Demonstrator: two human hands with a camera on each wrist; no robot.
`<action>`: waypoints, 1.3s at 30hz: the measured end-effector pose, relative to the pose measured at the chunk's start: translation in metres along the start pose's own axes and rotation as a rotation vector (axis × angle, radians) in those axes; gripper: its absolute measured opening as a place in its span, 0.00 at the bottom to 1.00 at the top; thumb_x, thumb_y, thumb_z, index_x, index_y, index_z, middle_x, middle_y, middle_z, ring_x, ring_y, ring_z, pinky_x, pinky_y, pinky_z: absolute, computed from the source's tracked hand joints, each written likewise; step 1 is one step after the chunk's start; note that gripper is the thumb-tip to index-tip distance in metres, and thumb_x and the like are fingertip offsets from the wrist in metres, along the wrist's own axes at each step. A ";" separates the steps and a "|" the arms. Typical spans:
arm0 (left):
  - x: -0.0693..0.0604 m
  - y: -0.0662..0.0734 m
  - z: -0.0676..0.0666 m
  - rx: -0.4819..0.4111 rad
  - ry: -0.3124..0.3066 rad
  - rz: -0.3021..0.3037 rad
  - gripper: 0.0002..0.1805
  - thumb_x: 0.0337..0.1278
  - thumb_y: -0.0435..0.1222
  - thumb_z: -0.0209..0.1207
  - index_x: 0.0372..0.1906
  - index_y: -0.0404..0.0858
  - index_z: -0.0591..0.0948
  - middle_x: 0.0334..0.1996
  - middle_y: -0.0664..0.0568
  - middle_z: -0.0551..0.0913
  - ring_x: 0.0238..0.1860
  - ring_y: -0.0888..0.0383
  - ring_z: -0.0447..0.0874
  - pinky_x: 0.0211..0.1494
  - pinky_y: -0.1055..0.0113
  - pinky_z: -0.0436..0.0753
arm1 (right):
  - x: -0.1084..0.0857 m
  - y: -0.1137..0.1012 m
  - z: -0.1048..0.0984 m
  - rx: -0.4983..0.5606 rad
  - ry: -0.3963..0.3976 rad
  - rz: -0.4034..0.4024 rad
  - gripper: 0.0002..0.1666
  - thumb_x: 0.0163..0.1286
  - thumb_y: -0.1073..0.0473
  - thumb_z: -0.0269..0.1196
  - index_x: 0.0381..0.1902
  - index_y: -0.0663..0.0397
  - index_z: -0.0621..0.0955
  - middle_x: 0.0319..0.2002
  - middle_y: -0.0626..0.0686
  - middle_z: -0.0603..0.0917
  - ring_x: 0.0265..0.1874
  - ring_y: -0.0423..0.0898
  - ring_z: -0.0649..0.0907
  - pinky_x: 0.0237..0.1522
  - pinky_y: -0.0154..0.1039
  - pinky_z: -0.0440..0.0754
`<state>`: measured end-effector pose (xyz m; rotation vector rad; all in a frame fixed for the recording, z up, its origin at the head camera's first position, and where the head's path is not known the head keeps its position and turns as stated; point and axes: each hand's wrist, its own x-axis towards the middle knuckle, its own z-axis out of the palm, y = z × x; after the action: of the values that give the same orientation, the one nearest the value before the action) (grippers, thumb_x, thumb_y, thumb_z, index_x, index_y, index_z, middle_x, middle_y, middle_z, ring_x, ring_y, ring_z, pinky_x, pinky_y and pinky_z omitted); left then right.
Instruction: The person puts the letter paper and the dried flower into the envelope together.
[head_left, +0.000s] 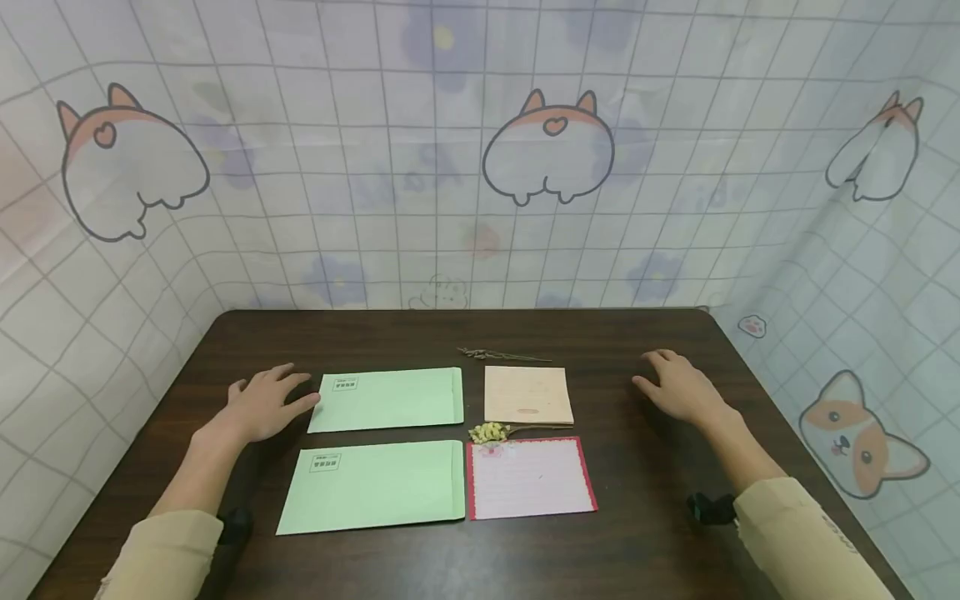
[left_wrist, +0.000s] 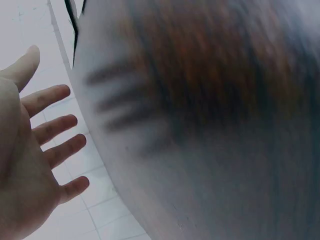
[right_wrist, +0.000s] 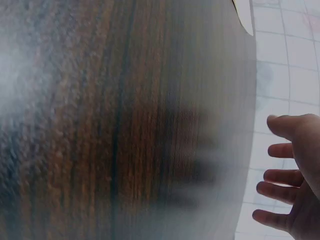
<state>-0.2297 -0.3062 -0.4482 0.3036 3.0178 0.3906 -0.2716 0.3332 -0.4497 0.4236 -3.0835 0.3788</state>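
My left hand (head_left: 262, 404) is held out with spread fingers beside the left end of the upper green envelope (head_left: 390, 400); it holds nothing. Far to the right, my right hand (head_left: 681, 386) also has its fingers extended and grips nothing. Below the first envelope lies a second green envelope (head_left: 375, 487). A beige square card (head_left: 528, 393) sits right of the upper one. The red-bordered lined sheet (head_left: 531, 479) lies beside the lower one. A yellow dried flower sprig (head_left: 489, 432) rests between card and sheet. Behind the card is a thin greyish sprig (head_left: 502, 356).
All the paper items lie flat on a dark wooden table (head_left: 540, 558). A white gridded cloth (head_left: 420, 242) with cartoon corgis hangs behind and along both sides. Dark bands with wrist devices (head_left: 711, 508) sit at the sleeve cuffs.
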 end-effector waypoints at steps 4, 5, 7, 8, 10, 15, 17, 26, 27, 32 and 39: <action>0.000 0.004 0.001 -0.017 0.008 0.016 0.38 0.75 0.57 0.54 0.72 0.31 0.72 0.71 0.24 0.61 0.69 0.23 0.58 0.60 0.22 0.55 | -0.001 -0.002 0.003 0.033 0.021 -0.013 0.32 0.78 0.53 0.61 0.68 0.72 0.72 0.65 0.77 0.70 0.64 0.74 0.71 0.60 0.69 0.70; 0.001 0.005 0.002 -0.018 0.011 0.022 0.38 0.75 0.57 0.54 0.72 0.31 0.72 0.71 0.24 0.62 0.69 0.23 0.59 0.59 0.22 0.55 | -0.001 -0.003 0.003 0.041 0.029 -0.017 0.31 0.77 0.54 0.61 0.68 0.72 0.72 0.65 0.76 0.71 0.64 0.74 0.72 0.61 0.69 0.70; 0.001 0.007 0.003 -0.018 0.019 0.033 0.37 0.74 0.57 0.55 0.72 0.31 0.72 0.70 0.24 0.62 0.68 0.24 0.60 0.59 0.22 0.57 | -0.002 -0.005 0.003 0.058 0.055 -0.027 0.30 0.77 0.55 0.62 0.67 0.73 0.73 0.63 0.76 0.73 0.62 0.74 0.73 0.60 0.69 0.71; 0.001 0.009 0.004 -0.019 0.023 0.038 0.37 0.74 0.57 0.55 0.72 0.32 0.72 0.70 0.24 0.63 0.68 0.24 0.60 0.59 0.22 0.57 | -0.002 -0.006 0.004 0.066 0.069 -0.032 0.29 0.76 0.56 0.62 0.66 0.72 0.74 0.63 0.76 0.74 0.62 0.74 0.74 0.59 0.69 0.71; 0.001 0.012 0.005 -0.020 0.029 0.046 0.37 0.74 0.57 0.55 0.72 0.32 0.72 0.70 0.25 0.63 0.68 0.25 0.61 0.58 0.23 0.58 | -0.002 -0.008 0.005 0.077 0.100 -0.047 0.28 0.75 0.57 0.63 0.64 0.72 0.75 0.61 0.75 0.76 0.60 0.73 0.76 0.57 0.68 0.73; 0.001 0.021 0.008 -0.025 0.037 0.067 0.37 0.74 0.56 0.55 0.73 0.33 0.71 0.71 0.25 0.62 0.69 0.25 0.60 0.59 0.23 0.58 | -0.001 -0.018 0.009 0.098 0.153 -0.070 0.24 0.74 0.59 0.64 0.60 0.71 0.78 0.56 0.72 0.80 0.55 0.71 0.80 0.54 0.66 0.76; 0.002 0.025 0.010 -0.028 0.038 0.077 0.37 0.75 0.55 0.55 0.74 0.33 0.70 0.71 0.26 0.62 0.69 0.26 0.60 0.59 0.23 0.59 | -0.002 -0.021 0.011 0.109 0.167 -0.074 0.22 0.74 0.60 0.64 0.59 0.70 0.79 0.55 0.71 0.81 0.51 0.68 0.82 0.52 0.65 0.78; 0.001 0.045 0.011 -0.052 0.066 0.125 0.35 0.75 0.53 0.56 0.73 0.34 0.71 0.71 0.27 0.64 0.69 0.27 0.61 0.60 0.25 0.60 | 0.000 -0.033 0.015 0.230 0.195 -0.077 0.18 0.73 0.63 0.64 0.55 0.69 0.81 0.48 0.66 0.85 0.44 0.61 0.86 0.46 0.60 0.82; 0.001 0.046 0.012 -0.054 0.067 0.129 0.34 0.75 0.53 0.56 0.73 0.34 0.71 0.71 0.27 0.64 0.70 0.28 0.61 0.60 0.25 0.60 | -0.001 -0.033 0.016 0.240 0.195 -0.075 0.17 0.73 0.63 0.64 0.55 0.69 0.81 0.48 0.66 0.85 0.44 0.61 0.86 0.46 0.59 0.82; 0.001 0.055 0.017 -0.053 0.069 0.151 0.34 0.75 0.54 0.56 0.73 0.36 0.72 0.71 0.29 0.65 0.69 0.28 0.63 0.59 0.25 0.62 | -0.001 -0.040 0.020 0.279 0.204 -0.082 0.16 0.73 0.65 0.64 0.54 0.68 0.81 0.46 0.64 0.86 0.42 0.59 0.87 0.45 0.58 0.83; 0.000 0.064 0.021 -0.058 0.060 0.177 0.34 0.75 0.54 0.56 0.73 0.36 0.72 0.71 0.30 0.66 0.69 0.30 0.64 0.59 0.24 0.62 | -0.002 -0.052 0.024 0.345 0.230 -0.104 0.15 0.72 0.65 0.65 0.53 0.68 0.82 0.45 0.62 0.86 0.42 0.57 0.87 0.45 0.57 0.83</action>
<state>-0.2157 -0.2405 -0.4514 0.5663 3.0404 0.5087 -0.2557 0.2794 -0.4612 0.5019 -2.7609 0.8919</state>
